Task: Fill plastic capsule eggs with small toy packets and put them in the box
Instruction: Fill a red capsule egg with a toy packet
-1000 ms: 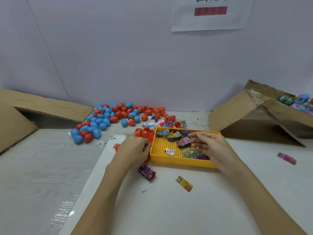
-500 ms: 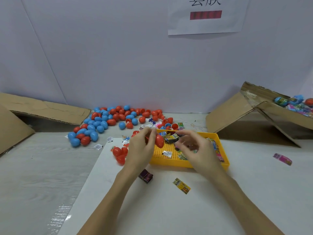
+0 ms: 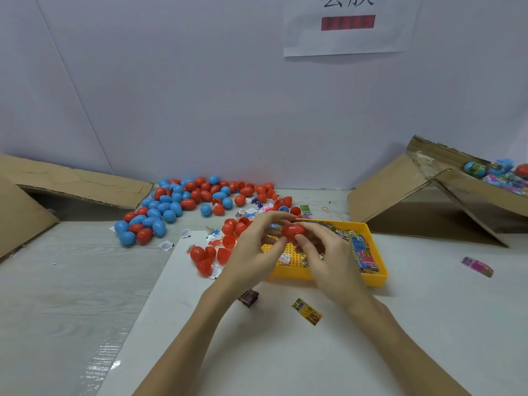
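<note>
two bare forearms, no sleeves visible, left hand (image 3: 251, 252), right hand (image 3: 328, 258), no rings, no watch, short nails

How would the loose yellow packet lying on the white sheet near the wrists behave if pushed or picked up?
The yellow packet lies flat and thin, so it would likely slide on the white sheet, not roll. It looks light and probably floppy, like printed wrapping. Its low profile may make pinching it up fiddly.

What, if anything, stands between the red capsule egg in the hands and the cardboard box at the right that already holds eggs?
Nothing visible does. Both hands hold the red capsule egg above the yellow tray; the cardboard box, flaps open, lies right of it, with only bare table surface between tray and box.
</note>
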Demonstrator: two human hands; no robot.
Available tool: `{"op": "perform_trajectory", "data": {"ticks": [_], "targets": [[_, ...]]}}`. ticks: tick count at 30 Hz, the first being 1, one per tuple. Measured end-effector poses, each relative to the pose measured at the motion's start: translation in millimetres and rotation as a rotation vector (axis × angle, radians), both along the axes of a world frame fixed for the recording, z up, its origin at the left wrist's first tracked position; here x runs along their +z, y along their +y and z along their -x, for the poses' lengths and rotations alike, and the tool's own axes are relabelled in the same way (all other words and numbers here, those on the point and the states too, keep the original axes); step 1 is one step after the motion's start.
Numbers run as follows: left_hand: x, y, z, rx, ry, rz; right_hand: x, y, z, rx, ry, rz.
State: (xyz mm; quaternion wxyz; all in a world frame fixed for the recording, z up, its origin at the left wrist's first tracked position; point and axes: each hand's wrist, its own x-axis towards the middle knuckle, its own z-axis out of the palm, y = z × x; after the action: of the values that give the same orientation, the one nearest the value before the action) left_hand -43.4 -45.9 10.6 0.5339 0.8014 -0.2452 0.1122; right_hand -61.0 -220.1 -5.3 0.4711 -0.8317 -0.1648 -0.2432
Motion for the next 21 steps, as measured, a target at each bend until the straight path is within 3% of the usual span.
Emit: {"op": "perform_trajectory", "data": {"ticks": [4,13,21], "targets": [[-1.5,-1.6,1.5,0.002,-0.078,-0.019,1.3,-0.4,0.2,-0.006,0.053,-0.045],[-1.6,-0.4,1.4,0.010,-0.070,-0.038,1.3,-1.0,-1.7,0.038,0.132,-0.223],[-4.7,0.3,-1.0,0.037,-0.116,-0.074,3.2,-4.5,-1.8,0.057,0.178,-0.232]]}}
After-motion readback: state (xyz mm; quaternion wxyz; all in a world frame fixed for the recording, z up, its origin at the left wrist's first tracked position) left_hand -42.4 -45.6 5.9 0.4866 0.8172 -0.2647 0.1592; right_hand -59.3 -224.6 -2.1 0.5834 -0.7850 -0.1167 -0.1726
